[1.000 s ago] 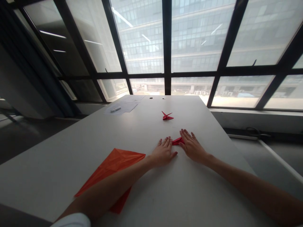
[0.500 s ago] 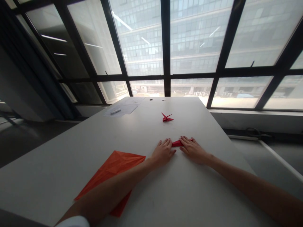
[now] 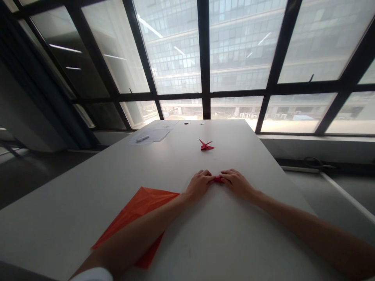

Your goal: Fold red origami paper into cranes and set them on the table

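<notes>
Between my two hands on the white table (image 3: 234,242) is a small folded piece of red paper (image 3: 218,179), mostly covered by fingers. My left hand (image 3: 200,183) grips its left end, the fingers curled inward. Gripping the right end, my right hand (image 3: 236,182) has its fingers bent over the paper. Farther back stands a red folded paper crane (image 3: 206,146) with pointed tips. A large orange sheet of creased paper (image 3: 131,210) lies partly under my left forearm.
White paper sheets (image 3: 159,135) with a white pen-like object (image 3: 142,138) on them lie at the far left of the table. A dark round spot (image 3: 186,123) marks the far end. Windows with black frames (image 3: 206,58) rise behind.
My hands have gone from lying flat with spread fingers to curled fingers gripping the red paper's ends. Less of the paper shows now. The crane and orange sheet stay put.
</notes>
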A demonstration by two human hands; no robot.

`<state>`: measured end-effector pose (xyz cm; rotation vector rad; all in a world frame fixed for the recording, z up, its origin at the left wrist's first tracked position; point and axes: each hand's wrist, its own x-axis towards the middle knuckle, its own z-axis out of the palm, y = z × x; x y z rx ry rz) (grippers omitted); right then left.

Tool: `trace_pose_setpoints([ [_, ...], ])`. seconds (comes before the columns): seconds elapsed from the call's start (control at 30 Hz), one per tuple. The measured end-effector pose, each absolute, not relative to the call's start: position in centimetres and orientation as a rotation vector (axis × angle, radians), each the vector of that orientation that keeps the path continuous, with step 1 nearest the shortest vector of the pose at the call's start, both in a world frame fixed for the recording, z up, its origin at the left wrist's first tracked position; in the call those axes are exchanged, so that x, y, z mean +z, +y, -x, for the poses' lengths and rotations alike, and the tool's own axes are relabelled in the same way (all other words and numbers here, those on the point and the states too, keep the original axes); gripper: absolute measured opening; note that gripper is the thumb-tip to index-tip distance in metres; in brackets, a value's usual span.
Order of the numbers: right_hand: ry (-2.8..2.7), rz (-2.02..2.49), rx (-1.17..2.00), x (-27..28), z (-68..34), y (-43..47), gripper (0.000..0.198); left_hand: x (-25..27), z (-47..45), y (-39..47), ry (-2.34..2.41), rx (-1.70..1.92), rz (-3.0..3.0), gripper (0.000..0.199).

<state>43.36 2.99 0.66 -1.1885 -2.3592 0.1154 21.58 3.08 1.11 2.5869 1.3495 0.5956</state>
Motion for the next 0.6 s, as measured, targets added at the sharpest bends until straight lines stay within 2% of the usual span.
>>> trace_pose_setpoints([
  [0.23,-2.298,1.266,0.176,0.4,-43.5,3.2,0.026,0.2,-21.4,4.1,1.411,0.808,-2.439,0.028],
  [0.6,-2.414,1.147,0.102,0.5,-43.5,2.8,0.030,0.5,-21.3,3.9,1.356,0.766,-2.394,0.024],
])
